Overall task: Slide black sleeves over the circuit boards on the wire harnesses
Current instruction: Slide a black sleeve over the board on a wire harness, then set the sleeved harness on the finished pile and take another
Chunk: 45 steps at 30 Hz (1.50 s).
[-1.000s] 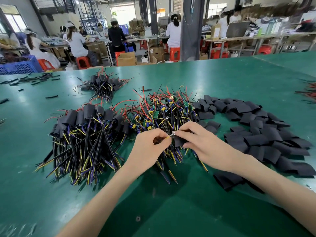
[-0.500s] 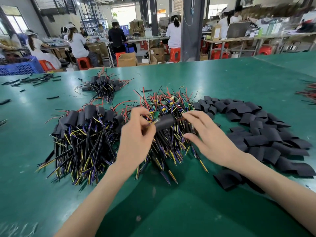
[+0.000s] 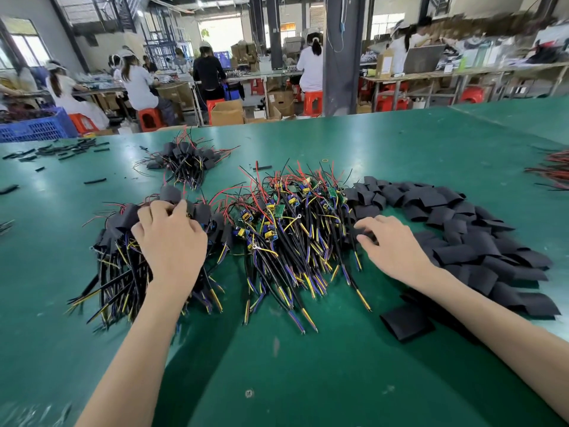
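Along the lower edge of the frame: bare green table (image 3: 308, 380), with a forearm entering from each lower corner. Low and right of centre: one flat black sleeve (image 3: 406, 325), lying just beside the right forearm.

Hands well apart, one on each side of the middle heap.

Left of centre: left hand (image 3: 171, 241), palm down on the pile of sleeved harnesses (image 3: 123, 266). Fingers (image 3: 151, 212) and thumb curled into the black sleeves at the pile's far end. Gripping or only resting: cannot tell.

Right of centre: right hand (image 3: 394, 246), palm down, fingers relaxed and slightly bent. Fingertips (image 3: 361, 239) touching the left edge of the loose black sleeves (image 3: 480, 241), closed on nothing.

Between the hands, at the centre of the frame: unsleeved harnesses (image 3: 292, 241) in a heap, with a hand just beside each flank. Green circuit boards (image 3: 278, 210) bare at the far end. Yellow, blue and black wire ends pointing toward the lower edge, red wires toward the top.

Farther up, left of centre: smaller bundle (image 3: 187, 161) of sleeved harnesses.

Upper left:
- short black tube pieces (image 3: 70, 149), scattered
- blue crate (image 3: 37, 127) at the table's edge

Right edge: red wires (image 3: 551, 171).

Across the top, beyond the table:
- people seated on red stools (image 3: 312, 101) at benches
- cardboard boxes (image 3: 226, 112) on the floor
- a dark pillar (image 3: 338, 50)
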Motion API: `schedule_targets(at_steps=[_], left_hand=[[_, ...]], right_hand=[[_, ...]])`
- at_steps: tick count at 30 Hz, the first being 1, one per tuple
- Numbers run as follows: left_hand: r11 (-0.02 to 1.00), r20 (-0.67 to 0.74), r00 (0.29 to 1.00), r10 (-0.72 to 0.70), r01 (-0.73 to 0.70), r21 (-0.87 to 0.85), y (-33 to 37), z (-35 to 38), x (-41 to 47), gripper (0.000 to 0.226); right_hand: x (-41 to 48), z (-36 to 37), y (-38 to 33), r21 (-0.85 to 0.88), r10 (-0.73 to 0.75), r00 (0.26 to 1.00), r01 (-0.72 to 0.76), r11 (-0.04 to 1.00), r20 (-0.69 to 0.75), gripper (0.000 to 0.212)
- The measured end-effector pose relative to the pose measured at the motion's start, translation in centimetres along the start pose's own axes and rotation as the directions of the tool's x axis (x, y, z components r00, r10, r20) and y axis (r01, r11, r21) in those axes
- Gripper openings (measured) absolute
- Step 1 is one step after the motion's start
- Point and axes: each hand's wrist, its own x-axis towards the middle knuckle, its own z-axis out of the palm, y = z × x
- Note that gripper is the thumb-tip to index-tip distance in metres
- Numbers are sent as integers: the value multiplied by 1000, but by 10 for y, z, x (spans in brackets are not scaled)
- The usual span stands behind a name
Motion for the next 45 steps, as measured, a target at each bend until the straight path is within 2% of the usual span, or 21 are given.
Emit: schedule_targets(at_steps=[3, 6, 10, 14, 15, 17, 19, 20, 22, 25, 27, 29, 32, 34, 35, 37, 39, 40, 41, 43, 45], left_hand=[[1000, -46, 999, -10, 11, 10, 7, -1, -3, 33], [998, -100, 993, 64, -62, 27, 17, -3, -10, 39], [973, -141, 968, 209, -220, -70, 39, -3, -25, 37], [931, -102, 954, 282, -298, -209, 55, 0, -42, 29], [922, -97, 953, 286, -301, -243, 57, 1, -43, 28], [907, -101, 958, 270, -288, -308, 59, 1, -44, 26], [886, -115, 961, 251, -276, -372, 58, 0, -42, 23], [865, -102, 964, 245, -265, -426, 58, -1, -40, 22], [776, 17, 972, 232, -175, -606, 60, -4, -38, 20], [528, 368, 903, 221, 207, -824, 63, -9, -38, 24], [290, 549, 814, 190, 488, -824, 67, -8, -37, 33], [34, 679, 714, 173, 684, -728, 69, -7, -35, 43], [-142, 755, 634, 170, 774, -618, 67, -6, -32, 36], [-206, 764, 629, 146, 774, -599, 63, -7, -30, 26], [-230, 766, 628, 138, 772, -592, 62, -8, -29, 23], [-223, 769, 629, 115, 771, -597, 59, -10, -27, 22], [-146, 764, 639, 87, 767, -625, 58, -12, -26, 21], [-98, 759, 646, 82, 763, -639, 58, -12, -25, 21], [-52, 752, 654, 87, 757, -652, 58, -13, -25, 21], [26, 732, 673, 103, 734, -678, 57, -14, -24, 21], [116, 692, 713, 109, 682, -722, 54, -16, -23, 22]], right_hand=[[-1, 1, -4, 4, -46, 998, 46, 999, 32, 28], [1, 3, -13, 17, -57, 995, 55, 998, 86, 32], [9, 0, -17, 230, 83, 981, -123, 965, 174, 40], [14, -8, -8, 346, 215, 973, -231, 909, 85, 13], [16, -11, -7, 433, 257, 965, -256, 865, 57, 17], [20, -19, -7, 686, 341, 938, -284, 669, 56, 14], [19, -28, -13, 841, 355, 934, -219, 495, 34, 17], [16, -32, -18, 871, 318, 948, -179, 457, 28, 18], [6, -38, -30, 904, 175, 983, -122, 410, 54, 20], [-12, -39, -49, 916, -105, 971, -162, 368, 214, 21], [-23, -38, -59, 899, -286, 881, -272, 344, 377, 19], [-30, -37, -64, 847, -410, 745, -416, 331, 526, 20], [-35, -38, -64, 777, -544, 558, -497, 385, 626, 20], [-37, -38, -63, 766, -582, 501, -468, 440, 640, 15], [-36, -36, -63, 771, -564, 525, -430, 470, 637, 12], [-30, -33, -60, 791, -432, 711, -289, 539, 554, 5], [-18, -31, -47, 670, -239, 931, -8, 742, 275, 12], [-11, -32, -35, 476, -194, 974, 115, 872, 119, 18], [-4, -33, -23, 244, -198, 980, 183, 952, 37, 24], [6, -34, 2, -46, -188, 973, 195, 980, 133, 40], [9, -34, 17, -43, -170, 943, 189, 981, 286, 51]])
